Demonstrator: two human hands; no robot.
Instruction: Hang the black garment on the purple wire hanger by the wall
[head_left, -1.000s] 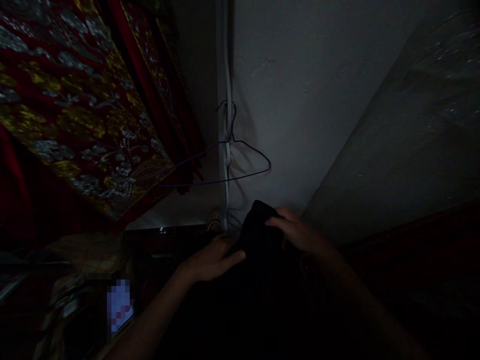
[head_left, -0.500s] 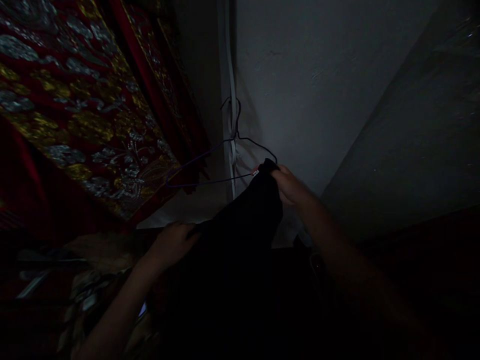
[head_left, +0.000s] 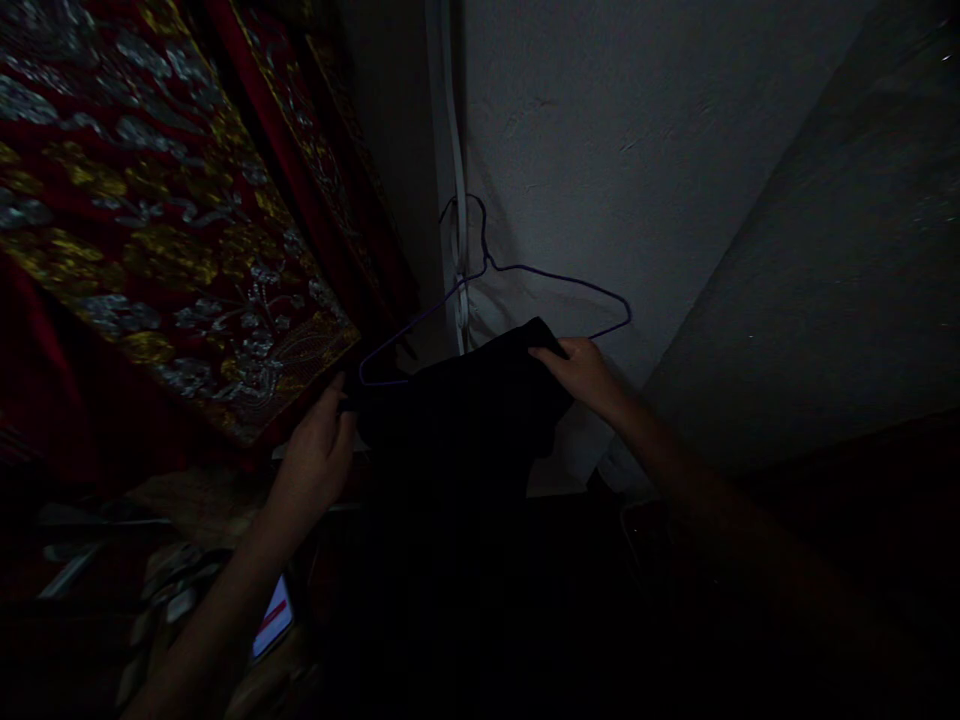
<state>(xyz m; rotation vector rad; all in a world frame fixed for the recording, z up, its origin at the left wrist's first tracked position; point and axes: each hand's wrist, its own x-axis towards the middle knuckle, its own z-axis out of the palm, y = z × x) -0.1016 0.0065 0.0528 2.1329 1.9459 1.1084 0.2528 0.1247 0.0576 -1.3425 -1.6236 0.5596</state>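
Note:
A thin purple wire hanger (head_left: 562, 277) hangs by its hook from a pale vertical strip on the wall. Over its lower bar lies a black garment (head_left: 465, 430), its kind lost in the dark. Both ends of the hanger stick out past the cloth. My right hand (head_left: 581, 372) pinches the garment's upper right edge between thumb and fingers, just below the hanger's right arm. At the upper left corner of the cloth, my left hand (head_left: 322, 440) grips the edge, beside the hanger's left end.
Red fabric (head_left: 187, 250) with gold and silver decoration hangs at the left. A lit phone (head_left: 273, 618) lies at lower left among dim clutter. The pale strip (head_left: 453, 110), perhaps a cable, runs down the grey wall (head_left: 637, 130).
My left hand has moved up and left, spreading the garment across the hanger. The hanger's right end now shows beyond the cloth. More of the phone is visible.

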